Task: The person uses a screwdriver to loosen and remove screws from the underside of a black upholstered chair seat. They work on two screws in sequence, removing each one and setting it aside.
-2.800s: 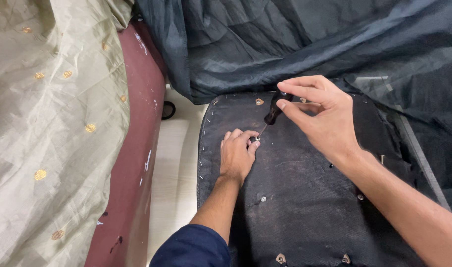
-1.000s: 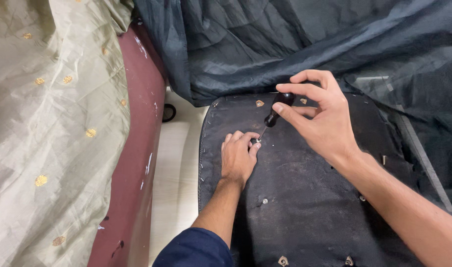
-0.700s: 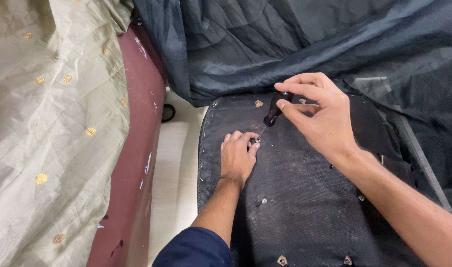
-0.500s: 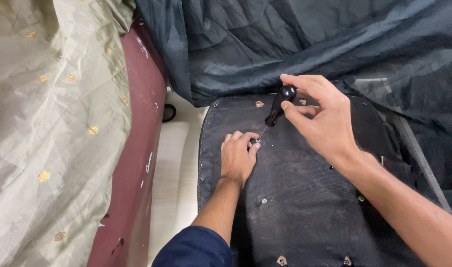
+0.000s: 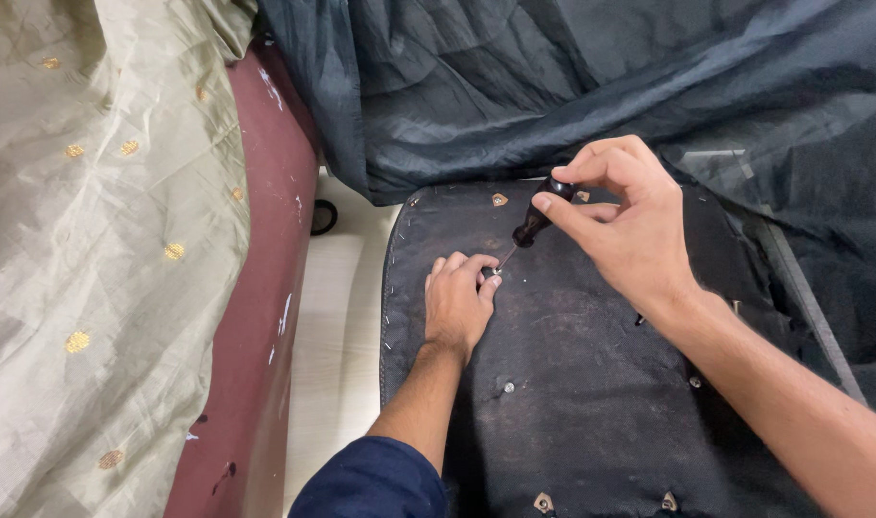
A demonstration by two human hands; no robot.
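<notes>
A black fabric-covered panel [image 5: 591, 384] lies flat in front of me, stapled along its left edge. My right hand [image 5: 620, 225] grips a black-handled screwdriver [image 5: 534, 221], tilted, with its tip down on a small screw [image 5: 493, 272] in the panel. My left hand [image 5: 457, 302] rests on the panel with its fingertips pinched around that screw and the screwdriver tip. Other screws [image 5: 508, 387] and small metal brackets [image 5: 543, 502] dot the panel.
Dark blue-grey cloth [image 5: 553, 86] drapes over the back and right. A maroon cushioned edge [image 5: 265, 288] under olive fabric with gold dots [image 5: 93, 240] lies at the left. A strip of pale floor [image 5: 337, 326] runs between it and the panel.
My right hand's fingers have shifted around the screwdriver handle, turning it. The tip stays on the same screw and my left hand has not moved.
</notes>
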